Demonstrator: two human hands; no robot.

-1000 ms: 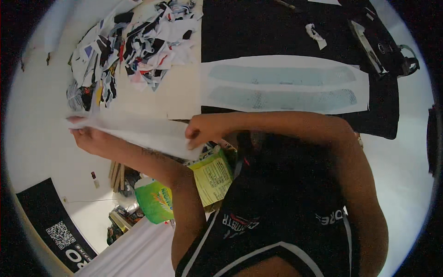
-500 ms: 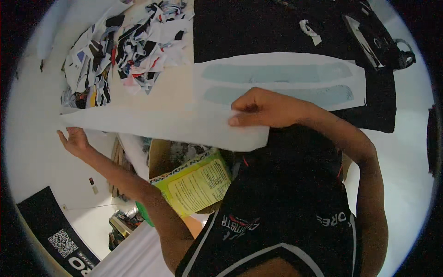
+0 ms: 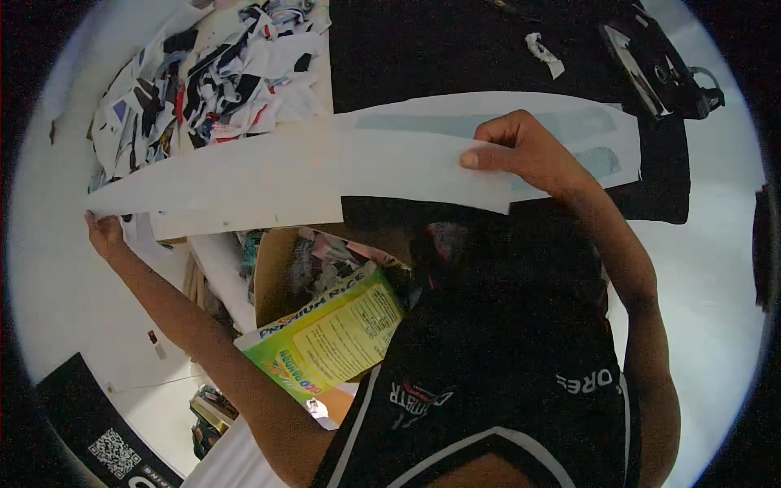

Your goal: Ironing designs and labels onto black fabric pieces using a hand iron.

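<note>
A long white sheet [image 3: 407,167], paper or thin cloth, stretches between my two hands over the table's front. At its far left end my left hand [image 3: 106,233] pinches the edge. My right hand [image 3: 525,154] grips the other end near its upper corner, thumb on top. Beneath and behind it lies a wider white sheet [image 3: 561,103] on a black mat [image 3: 455,49]. This lower sheet bears two long pale blue-grey strips [image 3: 598,122], partly covered by the held sheet and my right hand.
A heap of fabric scraps [image 3: 252,73] lies at the back left. At the back right are a black device with a cable [image 3: 655,73] and a crumpled white scrap [image 3: 543,55]. Below the table edge stands a cardboard box [image 3: 272,281] of scraps, with a green-yellow package [image 3: 333,333].
Both hands have shifted with the white sheet: the right one up and to the right, the left one slightly left. The sheet now covers most of the lower blue-grey strip.
</note>
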